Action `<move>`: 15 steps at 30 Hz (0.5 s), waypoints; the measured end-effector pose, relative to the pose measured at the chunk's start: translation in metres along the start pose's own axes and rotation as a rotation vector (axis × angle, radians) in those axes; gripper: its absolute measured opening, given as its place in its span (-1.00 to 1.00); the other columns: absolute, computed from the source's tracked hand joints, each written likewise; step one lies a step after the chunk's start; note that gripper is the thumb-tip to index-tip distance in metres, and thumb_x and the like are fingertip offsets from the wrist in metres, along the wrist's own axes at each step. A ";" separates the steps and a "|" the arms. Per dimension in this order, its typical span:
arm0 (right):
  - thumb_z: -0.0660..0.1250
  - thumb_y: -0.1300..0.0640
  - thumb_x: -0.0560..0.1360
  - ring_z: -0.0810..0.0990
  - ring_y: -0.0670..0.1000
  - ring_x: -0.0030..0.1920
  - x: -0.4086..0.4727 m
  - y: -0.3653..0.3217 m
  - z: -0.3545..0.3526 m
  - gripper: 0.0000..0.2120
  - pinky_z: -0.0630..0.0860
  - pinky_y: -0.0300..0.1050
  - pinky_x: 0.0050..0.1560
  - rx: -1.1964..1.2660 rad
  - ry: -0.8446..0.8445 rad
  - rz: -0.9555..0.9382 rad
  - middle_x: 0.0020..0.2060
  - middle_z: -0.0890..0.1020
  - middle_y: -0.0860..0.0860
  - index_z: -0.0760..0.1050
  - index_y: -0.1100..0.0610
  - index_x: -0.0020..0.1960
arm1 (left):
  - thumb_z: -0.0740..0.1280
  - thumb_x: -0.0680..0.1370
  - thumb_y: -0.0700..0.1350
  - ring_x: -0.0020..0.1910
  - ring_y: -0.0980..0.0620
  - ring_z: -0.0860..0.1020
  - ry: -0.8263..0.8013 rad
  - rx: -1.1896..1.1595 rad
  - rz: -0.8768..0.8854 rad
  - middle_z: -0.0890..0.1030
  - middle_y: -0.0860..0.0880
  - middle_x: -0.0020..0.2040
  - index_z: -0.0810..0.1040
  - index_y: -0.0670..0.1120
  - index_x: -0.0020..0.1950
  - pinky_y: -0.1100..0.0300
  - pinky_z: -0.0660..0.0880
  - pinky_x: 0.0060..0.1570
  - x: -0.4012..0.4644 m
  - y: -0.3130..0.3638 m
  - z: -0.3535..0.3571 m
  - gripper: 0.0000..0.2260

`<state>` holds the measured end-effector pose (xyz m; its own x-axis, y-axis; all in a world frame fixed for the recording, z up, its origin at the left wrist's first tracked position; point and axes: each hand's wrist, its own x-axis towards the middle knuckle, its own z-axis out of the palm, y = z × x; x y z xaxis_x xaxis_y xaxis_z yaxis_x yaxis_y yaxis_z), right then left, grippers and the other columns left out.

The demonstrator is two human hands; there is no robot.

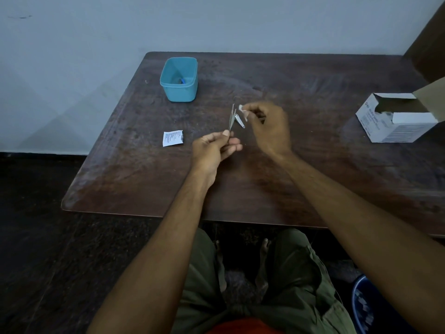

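Dark wood fills the head view: a table [313, 179] pushed against a pale wall [216, 25]. Far left on it stands an open blue tub [179, 92] with one small blue item at its bottom (too dim to name). At the right edge sits a white carton [395, 121], its lid torn up and its contents blurred. A flat white sachet [172, 138] lies between the tub and the near edge, just left of the hands.

The left hand [214, 149] pinches the bottom of a thin packet [231, 118] between thumb and fingers, above the table's middle. The packet shows edge-on, its long axis nearly upright, the top leaning slightly right, toward the wall. A silver flap [240, 121] hangs off its right side. The right hand [269, 126], fingers curled, pinches a small white scrap [240, 107] at the packet's top end.

Bare wood lies all around the hands, widest toward the near edge and between the hands and the carton. Below the table's near right side, a blue bin [361, 307] stands on the floor.
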<state>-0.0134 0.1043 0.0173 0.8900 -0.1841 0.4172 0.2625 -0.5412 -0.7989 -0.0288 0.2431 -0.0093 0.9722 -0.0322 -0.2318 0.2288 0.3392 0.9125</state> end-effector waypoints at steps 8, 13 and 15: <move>0.31 0.32 0.49 0.58 -0.05 -0.09 -0.017 -0.007 0.013 -0.82 0.51 -0.23 -0.08 -0.154 -0.204 -0.213 -0.08 0.61 0.07 0.64 0.19 0.03 | 0.32 0.58 -0.21 -0.30 0.05 0.68 -0.045 -0.065 -0.062 0.68 -0.07 -0.32 0.63 -0.19 -0.15 0.39 0.53 -0.36 0.003 0.003 -0.006 -0.85; 0.34 0.26 0.51 0.59 -0.04 -0.08 -0.001 -0.007 0.004 -0.84 0.54 -0.16 -0.04 -0.201 -0.143 -0.169 -0.07 0.65 0.06 0.64 0.16 0.05 | 0.33 0.57 -0.19 -0.35 0.07 0.66 -0.039 0.007 -0.050 0.67 -0.05 -0.35 0.63 -0.19 -0.14 0.39 0.53 -0.35 0.002 0.003 -0.004 -0.86; 0.35 0.25 0.51 0.59 -0.06 -0.08 0.000 -0.007 0.005 -0.85 0.53 -0.21 -0.04 -0.180 -0.124 -0.148 -0.06 0.65 0.04 0.64 0.15 0.04 | 0.33 0.58 -0.19 -0.35 0.08 0.66 -0.041 0.014 -0.048 0.66 -0.04 -0.36 0.62 -0.20 -0.14 0.39 0.53 -0.35 0.001 0.002 -0.003 -0.86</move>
<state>-0.0131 0.1126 0.0211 0.8888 0.0040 0.4582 0.3324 -0.6939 -0.6388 -0.0273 0.2468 -0.0085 0.9613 -0.0866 -0.2615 0.2754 0.3233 0.9053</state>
